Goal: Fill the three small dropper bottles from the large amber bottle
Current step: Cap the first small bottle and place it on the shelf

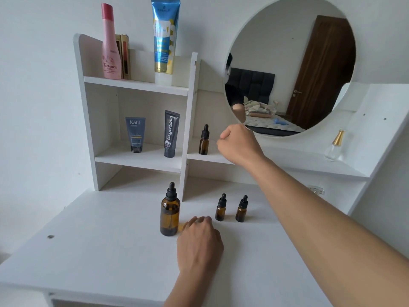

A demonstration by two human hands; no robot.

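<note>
Item: large amber bottle [170, 214], stood upright on the white table [88, 251] in front of the shelf unit's [188, 120] divider, long axis vertical, black dropper cap pointing straight up, base on the tabletop. Item: first small dropper bottle [220, 208], upright on the table to the right of the large bottle and well apart from it, cap up. Item: second small dropper bottle [242, 209], just beside the first on its right, not touching it, also vertical with cap up. Item: third small dropper bottle [204, 140], upright on the lower shelf to the right of the divider, cap pointing up. Left hand [199, 240]: lay palm down on the table, fingers extended and relaxed, fingertips close beside the base of the large bottle; contact with the glass could not be told; it gripped nothing. Right hand [238, 144]: raised at shelf height, just right of the third bottle and clear of it, fingers curled into a loose fist with nothing seen in them. Also present: a Kahf tube [135, 134] and a dark Glad2Glow tube [171, 134] on the middle shelf, a pink bottle [110, 45] and a blue tube [164, 38] on the top shelf, a round mirror [287, 63], and a clear gold-capped bottle [335, 147] at far right.
</note>
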